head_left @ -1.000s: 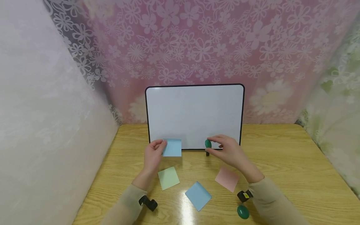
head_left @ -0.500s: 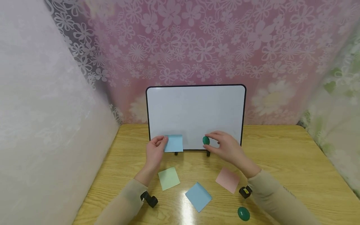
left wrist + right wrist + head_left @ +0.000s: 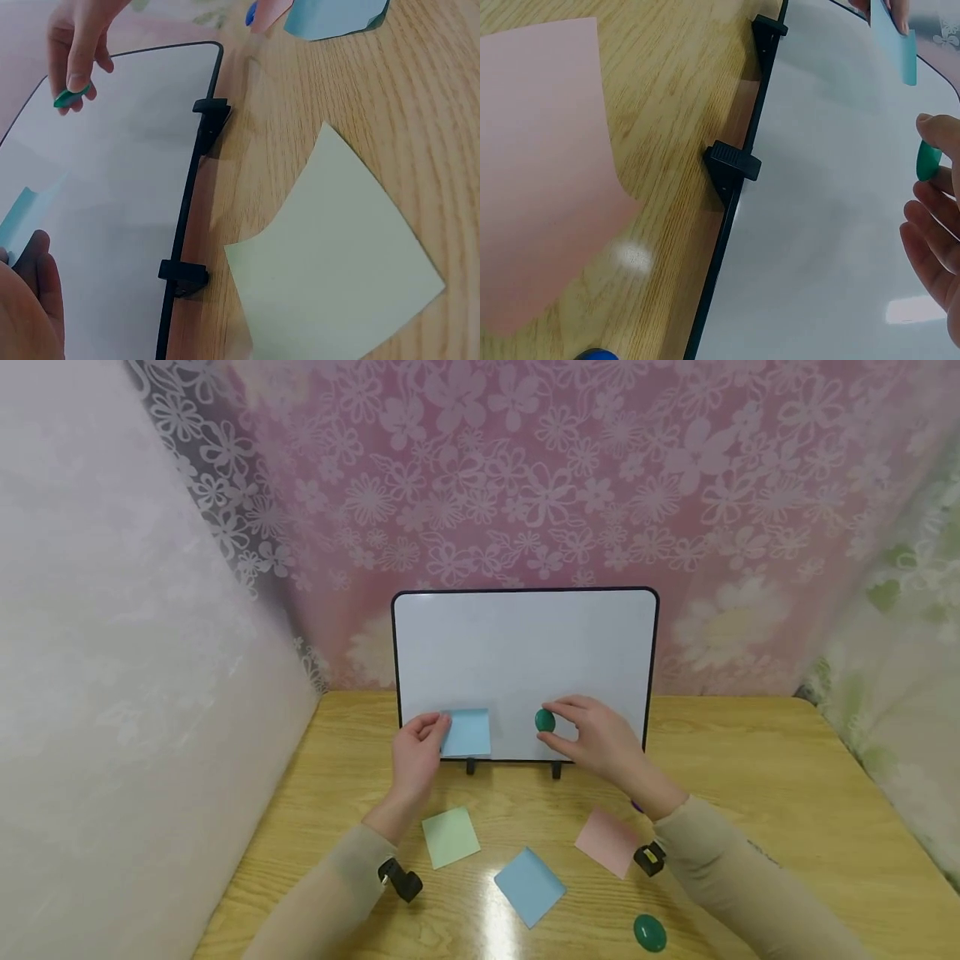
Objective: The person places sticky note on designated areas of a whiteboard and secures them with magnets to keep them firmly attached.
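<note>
My left hand (image 3: 416, 756) pinches a light blue sticky note (image 3: 468, 732) by its left edge. The note hangs in front of the lower left part of a black-framed whiteboard (image 3: 525, 652), apart from its surface in the right wrist view. Between thumb and fingertips, my right hand (image 3: 603, 745) holds a green oval magnet (image 3: 545, 720) by its rim. That magnet sits to the right of the note, before the lower right of the board. A gap shows between the magnet and the board in the right wrist view.
On the wooden table (image 3: 750, 760) lie a pale green note (image 3: 450, 837), another blue note (image 3: 529, 887) and a pink note (image 3: 606, 842). A second green magnet (image 3: 649, 933) rests near the front. Black feet (image 3: 470, 766) support the board. A blue round piece (image 3: 598, 355) shows partly.
Both hands have risen along the board's lower part, carrying the blue note and the green magnet upward. The magnet has also shifted slightly left and the note slightly right.
</note>
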`<state>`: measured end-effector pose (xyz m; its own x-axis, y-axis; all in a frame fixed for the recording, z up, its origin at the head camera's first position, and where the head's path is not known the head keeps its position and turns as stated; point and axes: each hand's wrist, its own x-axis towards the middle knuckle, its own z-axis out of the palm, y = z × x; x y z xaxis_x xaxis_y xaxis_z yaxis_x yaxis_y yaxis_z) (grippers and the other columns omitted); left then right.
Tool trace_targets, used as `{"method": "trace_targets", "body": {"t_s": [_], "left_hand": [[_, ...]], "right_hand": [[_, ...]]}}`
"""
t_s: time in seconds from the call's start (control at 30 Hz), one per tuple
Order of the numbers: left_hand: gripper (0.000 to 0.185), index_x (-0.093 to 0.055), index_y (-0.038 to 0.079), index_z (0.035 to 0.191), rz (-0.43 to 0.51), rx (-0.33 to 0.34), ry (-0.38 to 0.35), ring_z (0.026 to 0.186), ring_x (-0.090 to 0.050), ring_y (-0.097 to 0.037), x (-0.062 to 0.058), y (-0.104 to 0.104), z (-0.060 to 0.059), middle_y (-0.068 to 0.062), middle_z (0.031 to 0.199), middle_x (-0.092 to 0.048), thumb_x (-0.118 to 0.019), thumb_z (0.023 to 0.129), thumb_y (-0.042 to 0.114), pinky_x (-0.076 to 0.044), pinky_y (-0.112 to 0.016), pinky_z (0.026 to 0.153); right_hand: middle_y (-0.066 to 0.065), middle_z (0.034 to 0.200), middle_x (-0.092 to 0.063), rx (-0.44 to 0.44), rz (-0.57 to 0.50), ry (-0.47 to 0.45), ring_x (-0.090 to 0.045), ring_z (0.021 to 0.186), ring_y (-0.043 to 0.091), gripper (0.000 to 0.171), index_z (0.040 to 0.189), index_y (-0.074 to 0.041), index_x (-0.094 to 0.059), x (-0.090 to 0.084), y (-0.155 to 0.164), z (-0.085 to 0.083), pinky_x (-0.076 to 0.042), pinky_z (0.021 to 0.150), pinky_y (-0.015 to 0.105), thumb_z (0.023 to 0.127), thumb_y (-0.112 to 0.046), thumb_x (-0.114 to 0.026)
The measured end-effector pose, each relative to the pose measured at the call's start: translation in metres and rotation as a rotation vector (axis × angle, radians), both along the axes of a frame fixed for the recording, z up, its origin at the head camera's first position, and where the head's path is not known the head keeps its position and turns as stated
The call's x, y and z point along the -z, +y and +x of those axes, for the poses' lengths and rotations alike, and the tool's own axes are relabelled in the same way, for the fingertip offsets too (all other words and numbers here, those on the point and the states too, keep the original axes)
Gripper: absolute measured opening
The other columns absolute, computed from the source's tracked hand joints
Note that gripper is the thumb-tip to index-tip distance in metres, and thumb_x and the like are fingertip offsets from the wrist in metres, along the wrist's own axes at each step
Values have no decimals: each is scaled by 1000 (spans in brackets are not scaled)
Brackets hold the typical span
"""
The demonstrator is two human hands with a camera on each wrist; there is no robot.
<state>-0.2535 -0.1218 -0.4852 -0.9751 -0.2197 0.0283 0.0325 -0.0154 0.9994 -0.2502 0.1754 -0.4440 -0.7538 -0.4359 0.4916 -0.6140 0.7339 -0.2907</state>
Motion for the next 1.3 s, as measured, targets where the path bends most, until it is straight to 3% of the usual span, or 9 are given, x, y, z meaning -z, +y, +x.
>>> {"method": "trace_targets", "body": {"t_s": [0.23, 0.63, 0.93, 1.3], "left_hand": [[30, -77, 1, 118, 0, -10, 13, 93, -67, -14, -3, 6, -6, -10, 106, -80, -76, 103, 27, -52, -22, 73], [30, -78, 5, 116, -54, -43, 27, 89, -67, -15, -9, 17, -21, -6, 100, -80, -76, 103, 32, -52, -25, 70], [31, -79, 3, 117, -92, -73, 68, 100, -72, -19, -8, 22, -32, -9, 104, -81, -76, 103, 30, -54, -27, 78], [30, -79, 8, 118, -78, -85, 37, 105, -72, -18, -11, 28, -43, -4, 106, -81, -76, 103, 33, -57, -40, 92]], "right_hand": [[12, 123, -74, 12, 12, 15, -71, 111, 32, 49, 131, -4, -76, -2, -4, -5, -61, 87, 48, 92, -32, -88], [10, 123, -74, 16, -9, 50, -70, 113, 30, 48, 131, -6, -76, -4, -20, -17, -60, 90, 46, 93, -33, -87], [11, 125, -73, 15, -55, 77, -68, 117, 31, 49, 134, -6, -75, -2, -40, -28, -59, 93, 46, 94, -31, -87], [12, 128, -72, 16, -62, 136, -67, 119, 31, 52, 136, -4, -73, -3, -59, -38, -59, 95, 45, 93, -31, -87]]}}
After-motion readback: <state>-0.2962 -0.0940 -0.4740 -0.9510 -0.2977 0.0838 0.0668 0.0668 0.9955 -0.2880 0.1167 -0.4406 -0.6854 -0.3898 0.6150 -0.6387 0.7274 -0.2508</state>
